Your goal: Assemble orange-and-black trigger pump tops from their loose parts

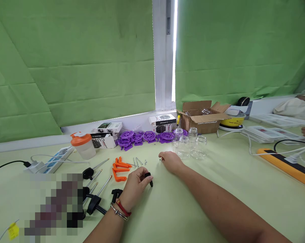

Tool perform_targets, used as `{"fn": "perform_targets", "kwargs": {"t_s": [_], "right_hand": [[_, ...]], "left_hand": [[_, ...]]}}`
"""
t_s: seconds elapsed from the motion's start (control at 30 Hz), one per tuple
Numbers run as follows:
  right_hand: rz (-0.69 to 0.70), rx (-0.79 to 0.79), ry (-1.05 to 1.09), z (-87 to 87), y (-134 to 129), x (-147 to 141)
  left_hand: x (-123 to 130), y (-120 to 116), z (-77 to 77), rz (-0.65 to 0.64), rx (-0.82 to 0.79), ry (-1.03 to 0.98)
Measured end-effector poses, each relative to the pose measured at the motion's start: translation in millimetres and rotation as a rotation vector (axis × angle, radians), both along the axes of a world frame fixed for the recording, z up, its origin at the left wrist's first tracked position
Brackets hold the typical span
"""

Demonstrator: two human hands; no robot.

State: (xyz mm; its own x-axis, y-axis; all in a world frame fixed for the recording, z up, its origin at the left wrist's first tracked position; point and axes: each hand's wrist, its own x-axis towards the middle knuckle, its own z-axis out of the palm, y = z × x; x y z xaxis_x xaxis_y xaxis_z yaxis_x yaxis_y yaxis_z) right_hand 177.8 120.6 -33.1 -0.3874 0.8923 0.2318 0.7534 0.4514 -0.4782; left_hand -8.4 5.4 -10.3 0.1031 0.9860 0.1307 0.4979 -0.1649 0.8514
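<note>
One small, dull black part [149, 180] is pinched in your left hand [138, 185]. Your right hand [171, 162] pinches a tiny piece [160, 159], clear jars [184, 148] just beyond it

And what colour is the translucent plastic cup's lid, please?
Its round plastic lid is mostly orange, clearest in the head view.

I see a small-parts assembly workspace; evidence: pale green worktable [218, 202] bearing like purple parts [149, 136], orange brackets [120, 168], loose screws [137, 161], open carton [201, 118] and power strips [58, 160]; green blinds [73, 57] behind.
</note>
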Motion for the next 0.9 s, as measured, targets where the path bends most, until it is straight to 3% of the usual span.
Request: {"fn": "perform_targets", "kwargs": {"t_s": [0.07,0.2,0.3,0.43,0.53,0.7,0.9], "right_hand": [[0.092,-0.077,0.176,5.5,-11.7,-1.4],[0.331,-0.414,0.757,21.5,-36.2,-13.6],[0.384,-0.510,0.918,29.6,-49.1,-23.4],[0.406,-0.475,0.881,31.0,-54.5,-25.9],[0.413,-0.355,0.737,32.1,-54.6,-22.1],[0.602,-0.105,0.439,34.2,-53.3,-15.2],[0.728,-0.173,0.372,28.5,-44.7,-10.2]], "left_hand": [[0.1,-0.1,-0.3,-0.010,0.006,0.007],[1.5,-1.5,1.9,-0.010,0.002,0.019],[2.4,-2.6,2.9,-0.009,0.000,0.004],[2.5,-2.7,2.0,-0.021,0.012,-0.019],[2.3,-2.1,1.8,-0.027,0.013,-0.014],[2.6,-2.1,3.3,-0.030,0.017,-0.006],[3.8,-3.0,1.0,-0.032,-0.067,-0.065]]}}
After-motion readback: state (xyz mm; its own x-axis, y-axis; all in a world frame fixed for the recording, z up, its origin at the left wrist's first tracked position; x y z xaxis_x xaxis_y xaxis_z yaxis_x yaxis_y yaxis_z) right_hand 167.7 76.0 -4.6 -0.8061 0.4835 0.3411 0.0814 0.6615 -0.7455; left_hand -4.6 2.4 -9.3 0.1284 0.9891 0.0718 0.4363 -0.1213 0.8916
